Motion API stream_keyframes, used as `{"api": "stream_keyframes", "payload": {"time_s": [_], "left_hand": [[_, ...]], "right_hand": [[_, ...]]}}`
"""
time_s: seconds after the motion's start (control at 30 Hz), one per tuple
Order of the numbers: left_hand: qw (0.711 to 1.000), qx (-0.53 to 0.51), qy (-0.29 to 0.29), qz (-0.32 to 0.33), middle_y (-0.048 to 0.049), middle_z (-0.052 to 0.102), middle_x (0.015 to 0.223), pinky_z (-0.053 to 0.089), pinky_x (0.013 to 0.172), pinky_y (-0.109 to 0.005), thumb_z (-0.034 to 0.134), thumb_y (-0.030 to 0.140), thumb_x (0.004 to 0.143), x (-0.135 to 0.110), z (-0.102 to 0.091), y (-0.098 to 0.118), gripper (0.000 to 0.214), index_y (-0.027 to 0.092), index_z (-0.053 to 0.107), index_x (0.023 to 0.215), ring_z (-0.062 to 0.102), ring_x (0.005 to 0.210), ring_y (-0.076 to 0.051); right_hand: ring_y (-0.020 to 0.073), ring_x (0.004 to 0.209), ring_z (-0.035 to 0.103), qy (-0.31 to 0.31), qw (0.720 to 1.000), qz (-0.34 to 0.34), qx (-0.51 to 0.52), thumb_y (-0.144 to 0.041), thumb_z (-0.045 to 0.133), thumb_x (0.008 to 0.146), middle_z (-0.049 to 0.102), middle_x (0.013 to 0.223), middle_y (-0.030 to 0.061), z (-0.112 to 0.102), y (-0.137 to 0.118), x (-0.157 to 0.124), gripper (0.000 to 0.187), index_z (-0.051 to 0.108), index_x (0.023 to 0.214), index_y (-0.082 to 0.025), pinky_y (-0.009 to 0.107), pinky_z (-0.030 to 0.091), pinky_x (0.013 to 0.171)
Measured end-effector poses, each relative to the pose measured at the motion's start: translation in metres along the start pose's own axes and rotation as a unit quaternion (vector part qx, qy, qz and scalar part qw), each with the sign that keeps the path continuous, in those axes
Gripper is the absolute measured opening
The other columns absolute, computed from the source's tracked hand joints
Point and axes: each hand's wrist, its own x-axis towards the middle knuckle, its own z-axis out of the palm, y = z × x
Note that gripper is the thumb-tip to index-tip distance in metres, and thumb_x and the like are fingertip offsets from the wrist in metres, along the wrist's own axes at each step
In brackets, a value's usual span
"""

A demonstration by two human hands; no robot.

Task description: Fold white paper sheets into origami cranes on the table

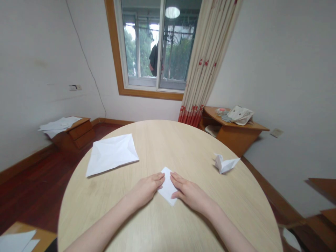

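Observation:
A small white folded paper (167,187), roughly diamond-shaped, lies flat on the round table (170,140) in front of me. My left hand (150,187) rests on its left edge with the fingers stretched out and lying flat. On the opposite edge, my right hand (187,192) presses with extended fingers, its thumb apart near the lower part of the paper. Parts of both side edges are hidden under the fingertips. To the right stands a folded paper crane (224,164), untouched by either hand.
A stack of white paper sheets (114,154) lies at the table's left. Beyond the table are a low drawer cabinet (82,133) with papers and a wooden corner cabinet (231,136) holding a cloth bag (240,115). A curtain (203,66) hangs beside the window.

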Motion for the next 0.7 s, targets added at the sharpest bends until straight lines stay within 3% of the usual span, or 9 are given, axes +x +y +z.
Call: {"api": "stream_keyframes", "payload": {"time_s": [0.17, 0.47, 0.6, 0.7], "left_hand": [[1.000, -0.022, 0.015, 0.009, -0.0067, 0.047, 0.140, 0.038, 0.107, -0.038, 0.045, 0.013, 0.092, -0.001, -0.003, -0.004, 0.041, 0.023, 0.052, 0.131, 0.046, 0.128, -0.019], [1.000, 0.012, 0.009, -0.007, -0.0101, 0.051, 0.137, 0.041, 0.105, -0.036, 0.045, 0.013, 0.093, -0.002, -0.009, 0.003, 0.037, 0.019, 0.055, 0.128, 0.049, 0.126, -0.020], [1.000, -0.018, -0.005, -0.017, -0.0114, 0.052, 0.136, 0.040, 0.104, -0.037, 0.053, 0.035, 0.092, -0.003, -0.017, 0.008, 0.039, 0.019, 0.056, 0.127, 0.048, 0.126, -0.023], [0.999, -0.039, -0.016, -0.021, -0.0154, 0.051, 0.137, 0.039, 0.105, -0.040, 0.070, 0.055, 0.072, -0.004, -0.022, 0.011, 0.074, 0.016, 0.050, 0.132, 0.047, 0.127, -0.027]], "right_hand": [[0.0262, 0.137, 0.030, -0.011, 1.000, -0.014, 0.007, -0.048, 0.072, 0.072, 0.032, 0.147, 0.0157, -0.006, -0.002, -0.003, 0.081, 0.041, 0.139, -0.014, 0.039, 0.028, 0.113], [0.0264, 0.133, 0.038, 0.016, 0.999, -0.032, -0.015, -0.046, 0.070, 0.075, 0.043, 0.142, 0.0143, -0.005, 0.000, -0.003, 0.067, 0.051, 0.133, -0.018, 0.039, 0.033, 0.110], [0.0254, 0.133, 0.039, 0.015, 0.999, -0.032, -0.011, -0.044, 0.068, 0.078, 0.042, 0.142, 0.0161, -0.006, -0.002, -0.003, 0.065, 0.050, 0.133, -0.014, 0.038, 0.032, 0.111], [0.0250, 0.133, 0.038, 0.008, 1.000, -0.030, -0.007, -0.045, 0.065, 0.081, 0.041, 0.142, 0.0173, -0.008, -0.004, -0.004, 0.064, 0.050, 0.133, -0.011, 0.038, 0.031, 0.112]]}}
